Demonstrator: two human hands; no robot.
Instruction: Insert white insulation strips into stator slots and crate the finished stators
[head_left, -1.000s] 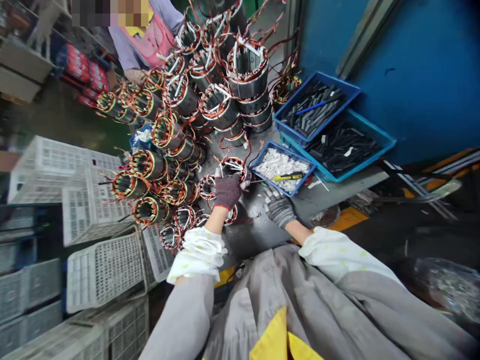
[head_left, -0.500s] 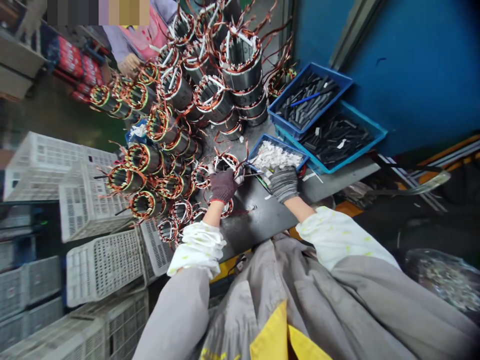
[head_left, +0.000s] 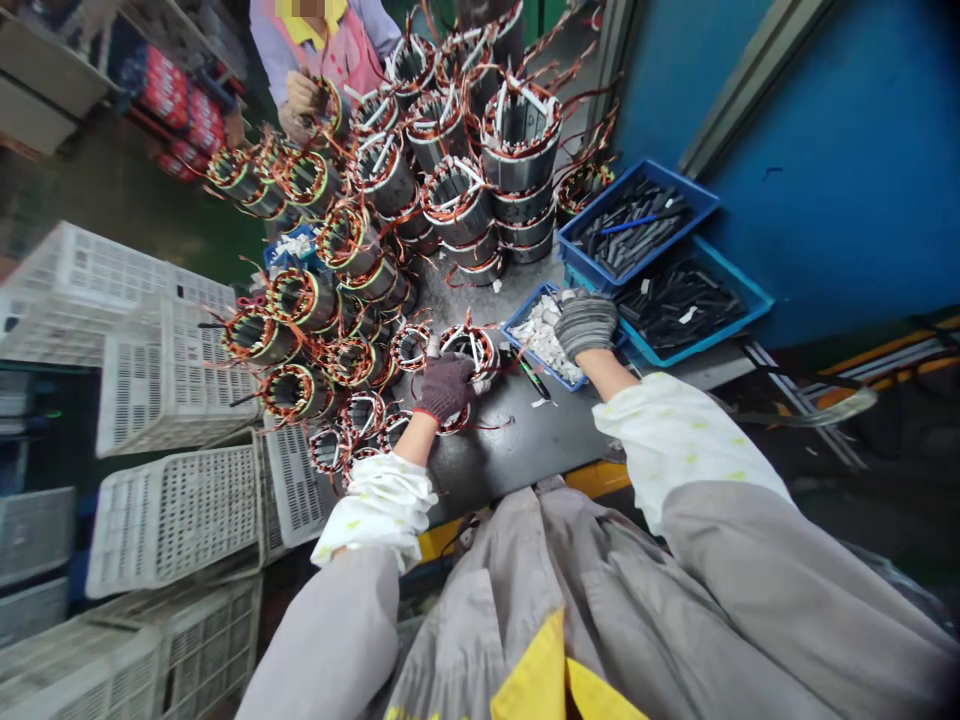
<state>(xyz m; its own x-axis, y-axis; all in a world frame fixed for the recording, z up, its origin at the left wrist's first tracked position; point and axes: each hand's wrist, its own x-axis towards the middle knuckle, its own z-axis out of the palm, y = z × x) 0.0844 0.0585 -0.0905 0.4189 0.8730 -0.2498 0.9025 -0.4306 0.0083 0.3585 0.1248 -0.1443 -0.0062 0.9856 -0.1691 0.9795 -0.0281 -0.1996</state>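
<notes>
- Our left hand (head_left: 444, 387) grips the near rim of a wound stator (head_left: 474, 345), just beyond those fingers
- We judge it heavy, stiff, best held round its outside, sparing the copper windings (head_left: 493, 353)
- Our right hand (head_left: 586, 325) bends its fingers over white pieces (head_left: 535, 335); whether holding any, we cannot tell

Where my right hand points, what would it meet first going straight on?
Likely the white pieces in the small blue tray, though your right hand may already touch them; depth's unclear.
</notes>
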